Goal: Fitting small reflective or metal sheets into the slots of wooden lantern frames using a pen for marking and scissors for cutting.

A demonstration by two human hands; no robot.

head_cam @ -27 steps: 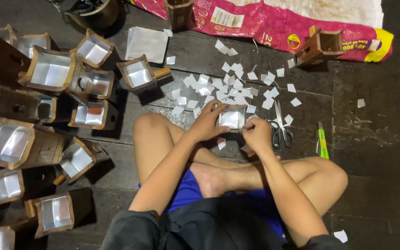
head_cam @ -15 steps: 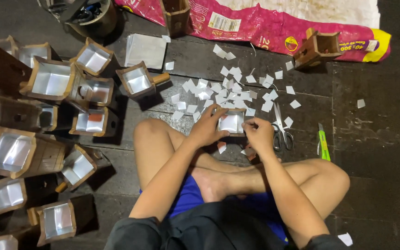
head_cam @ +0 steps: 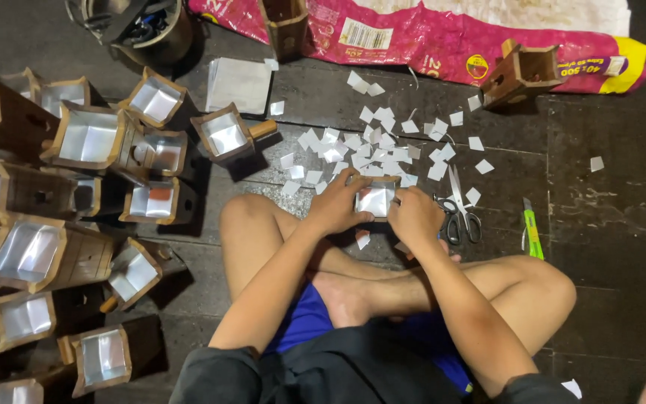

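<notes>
Both hands stay clamped on the small box (head_cam: 376, 198).
Left hand (head_cam: 336, 207) and right hand (head_cam: 415, 217) barely shifted; scissors (head_cam: 459, 213) lie untouched beside the right.

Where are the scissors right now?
The scissors lie on the dark floor just right of the right hand, between it and the green utility knife.

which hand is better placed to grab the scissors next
Right, probably. The right hand sits on the small foil-lined box directly beside the scissors on the floor. The left hand grips the box's other side, farther from them.
</notes>
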